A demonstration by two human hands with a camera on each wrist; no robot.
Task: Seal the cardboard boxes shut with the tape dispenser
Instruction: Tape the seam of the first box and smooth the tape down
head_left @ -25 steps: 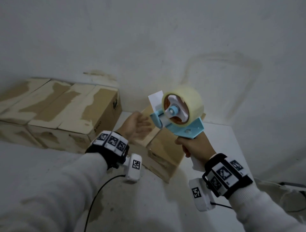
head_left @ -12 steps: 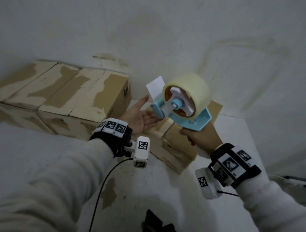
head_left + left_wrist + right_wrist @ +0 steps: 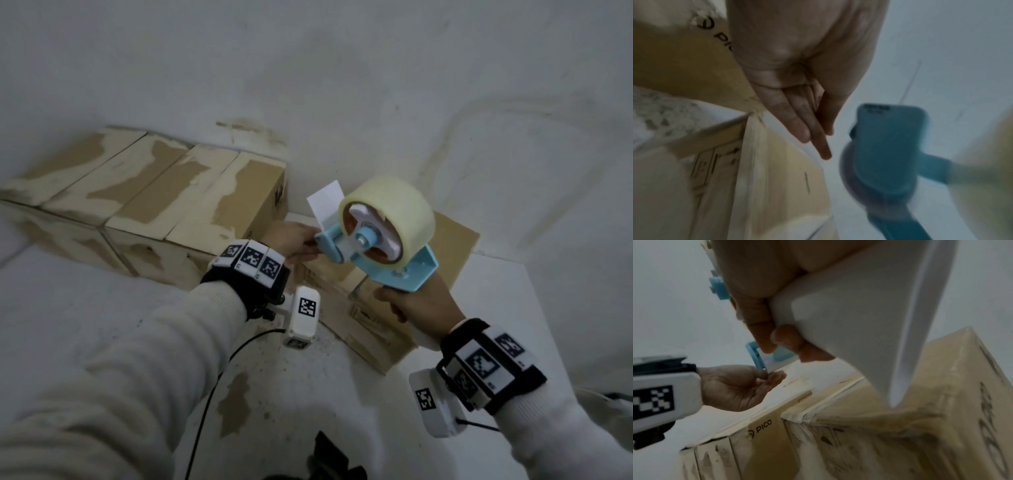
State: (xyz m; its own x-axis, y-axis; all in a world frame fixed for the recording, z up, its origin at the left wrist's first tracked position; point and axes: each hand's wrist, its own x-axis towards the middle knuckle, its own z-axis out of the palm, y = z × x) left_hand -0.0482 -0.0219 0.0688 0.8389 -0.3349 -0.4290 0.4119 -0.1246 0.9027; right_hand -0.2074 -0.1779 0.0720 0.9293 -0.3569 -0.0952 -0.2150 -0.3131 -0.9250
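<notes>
Change: the left hand [image 3: 291,240], palm up and spread half a second ago, now has its fingertips [image 3: 774,375] at the blue front end of the dispenser [image 3: 380,240], by the white tab [image 3: 325,202].
Meaning: likely reaching for the tape's free end; no tape is on the box yet.
Left grip: fingers nearly straight and close together, touching the dispenser's front; a pinch cannot be made out.
Right grip: the right hand [image 3: 416,303] is wrapped round the dispenser handle.
Dispenser: held in the air above the box [image 3: 455,246].
Box: directly under the dispenser, unsealed.
Writing: "PICO" [image 3: 760,426] with a round logo on a carton [image 3: 205,209] left of the dispenser; other print too blurred to read.
</notes>
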